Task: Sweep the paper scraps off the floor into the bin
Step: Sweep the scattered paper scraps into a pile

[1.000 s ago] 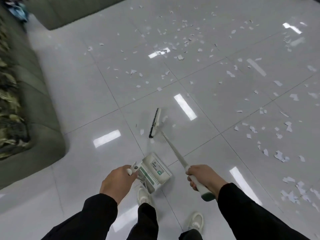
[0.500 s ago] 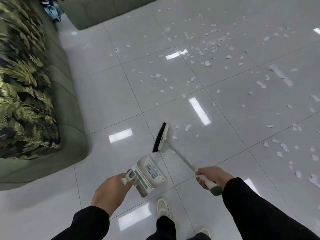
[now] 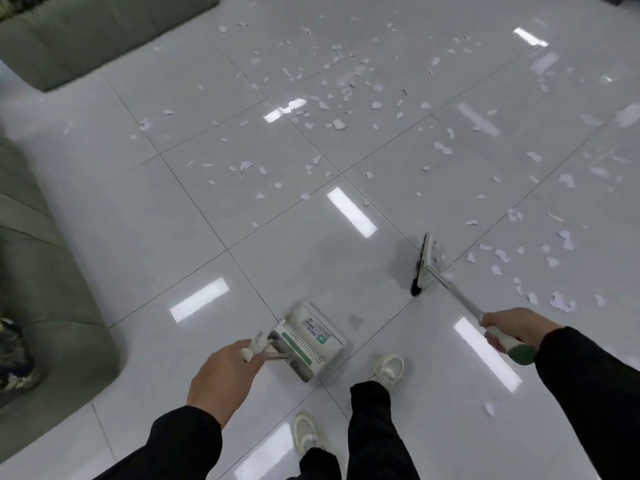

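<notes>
Paper scraps scattered over glossy white floor tiles, thickest in upper middle of head view and again along right side, near broom head. Some scraps lying just beside and partly behind broom, whose dark bristles face left and touch floor near a tile joint. Broom shaft running down and right from head into right hand, fingers curled around white grip, green end cap sticking out below hand. Left hand lower centre, gripping white handle of dustpan; exact lie of its fingers hidden, back of hand only seen. Dustpan white with green stripe and a label on top, standing on floor just ahead of left hand, well apart from broom head; cannot tell from this angle if any scraps inside. Both arms in black sleeves. Two pale shoes on floor below: one just right of dustpan, other nearer bottom edge, black trouser legs above them. One single scrap alone on floor at lower right, between right sleeve and leg. Grey-green sofa along left edge, patterned fabric on its seat, partly cut by frame. Second piece of same grey-green upholstery at top left corner. Bright rectangular light reflections on several tiles. Right side of view somewhat blurred.
</notes>
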`<state>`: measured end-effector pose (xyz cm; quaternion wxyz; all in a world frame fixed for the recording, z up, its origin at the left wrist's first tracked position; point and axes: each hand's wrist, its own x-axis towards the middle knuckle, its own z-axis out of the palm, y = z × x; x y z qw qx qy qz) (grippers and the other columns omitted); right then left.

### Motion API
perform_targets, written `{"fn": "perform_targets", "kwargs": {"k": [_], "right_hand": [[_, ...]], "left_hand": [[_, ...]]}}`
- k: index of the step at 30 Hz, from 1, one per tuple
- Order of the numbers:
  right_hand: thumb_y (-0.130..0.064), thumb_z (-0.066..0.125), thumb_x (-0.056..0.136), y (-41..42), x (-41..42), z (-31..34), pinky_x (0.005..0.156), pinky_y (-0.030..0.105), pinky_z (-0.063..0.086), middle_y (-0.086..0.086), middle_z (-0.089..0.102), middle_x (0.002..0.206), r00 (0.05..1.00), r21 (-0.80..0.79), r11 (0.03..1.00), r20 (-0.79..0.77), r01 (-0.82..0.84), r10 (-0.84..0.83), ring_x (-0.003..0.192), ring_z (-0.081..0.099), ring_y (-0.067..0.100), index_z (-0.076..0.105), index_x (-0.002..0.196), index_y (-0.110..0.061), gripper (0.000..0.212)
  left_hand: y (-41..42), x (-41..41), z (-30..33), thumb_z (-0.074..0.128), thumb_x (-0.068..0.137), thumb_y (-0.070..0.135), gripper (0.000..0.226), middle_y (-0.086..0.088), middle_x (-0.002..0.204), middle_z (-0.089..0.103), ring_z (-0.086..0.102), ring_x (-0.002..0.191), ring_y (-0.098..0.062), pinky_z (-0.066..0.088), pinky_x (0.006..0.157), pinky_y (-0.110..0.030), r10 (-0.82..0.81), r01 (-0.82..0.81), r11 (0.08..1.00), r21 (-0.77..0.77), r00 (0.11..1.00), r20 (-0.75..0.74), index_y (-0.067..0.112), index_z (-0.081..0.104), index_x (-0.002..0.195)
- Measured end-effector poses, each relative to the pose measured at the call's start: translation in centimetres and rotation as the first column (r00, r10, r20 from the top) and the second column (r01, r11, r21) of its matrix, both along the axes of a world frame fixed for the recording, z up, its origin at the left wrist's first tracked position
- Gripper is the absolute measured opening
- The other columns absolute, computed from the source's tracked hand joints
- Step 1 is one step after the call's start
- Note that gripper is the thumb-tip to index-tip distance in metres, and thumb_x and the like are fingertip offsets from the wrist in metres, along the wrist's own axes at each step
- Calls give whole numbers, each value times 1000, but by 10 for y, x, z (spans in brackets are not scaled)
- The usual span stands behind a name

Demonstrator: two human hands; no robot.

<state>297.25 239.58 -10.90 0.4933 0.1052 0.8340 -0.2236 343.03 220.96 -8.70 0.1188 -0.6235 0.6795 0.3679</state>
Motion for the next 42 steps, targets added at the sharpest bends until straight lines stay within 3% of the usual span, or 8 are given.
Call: {"fn": "perform_targets", "kwargs": {"k": [5, 13, 21, 26, 31, 35, 37, 42], "right_hand": [[-3, 62, 92, -5, -13, 22, 45, 25, 43, 15, 58, 60, 1000, -90, 996, 20, 13, -11, 42, 49, 22, 61, 98, 9, 14], [0, 59, 88, -49, 27, 13, 44, 24, 43, 15, 55, 68, 957, -218, 971, 245, -103, 157, 47, 48, 20, 64, 91, 1, 6], [0, 58, 87, -13, -29, 3, 47, 24, 43, 17, 56, 75, 869, -99, 953, 392, -285, 301, 49, 48, 21, 61, 86, -3, 5], [-1, 55, 83, 53, -106, 23, 49, 23, 37, 13, 54, 71, 866, -12, 920, 333, -391, 373, 50, 45, 21, 57, 73, -8, 13], [0, 56, 86, 100, -177, 34, 48, 25, 40, 14, 55, 68, 905, 106, 914, 219, -393, 364, 50, 47, 22, 62, 73, -4, 15], [1, 59, 89, 129, -224, 31, 48, 24, 43, 15, 56, 71, 961, 162, 948, 92, -273, 261, 52, 50, 22, 67, 85, 3, 9], [1, 57, 88, 126, -237, 26, 47, 24, 43, 16, 55, 73, 972, 166, 958, 22, -236, 235, 53, 50, 23, 67, 89, 5, 10], [1, 57, 88, 149, -245, 29, 49, 27, 46, 18, 56, 78, 995, 145, 989, -99, -18, 33, 54, 53, 26, 66, 97, 3, 13]], "left_hand": [[-7, -45, 2, 52, 99, 53, 30, 4, 69, 64, 55, 61, -14, 42, 57, -28, -26, 26, 999, -23, 1000, 7, 31, 67, 87], [-23, -109, 7, 50, 99, 51, 28, 8, 74, 65, 61, 70, -11, 45, 60, -28, -78, 81, 996, -32, 993, 86, 32, 65, 85], [-35, -172, -8, 44, 102, 49, 35, 11, 75, 64, 61, 70, -8, 45, 62, -27, -107, 113, 994, -14, 970, 218, 29, 64, 82], [-37, -229, -7, 46, 101, 46, 32, 10, 73, 59, 55, 65, -10, 38, 57, -27, -151, 151, 988, 16, 967, 204, 26, 55, 79], [-45, -297, -5, 50, 99, 45, 33, 5, 76, 66, 60, 68, -11, 49, 66, -30, -224, 223, 974, 30, 961, 162, 25, 62, 76], [-47, -352, -9, 48, 96, 54, 33, 13, 91, 72, 66, 75, -9, 58, 75, -34, -344, 342, 939, 34, 934, 101, 30, 69, 85], [-50, -369, -9, 46, 98, 52, 31, 14, 88, 68, 65, 75, -10, 58, 75, -33, -415, 415, 909, 27, 902, 116, 32, 70, 93], [-43, -443, 11, 53, 97, 60, 22, 19, 96, 65, 67, 92, -16, 51, 77, -31, -531, 531, 848, 1, 848, 3, 39, 56, 96]]}}
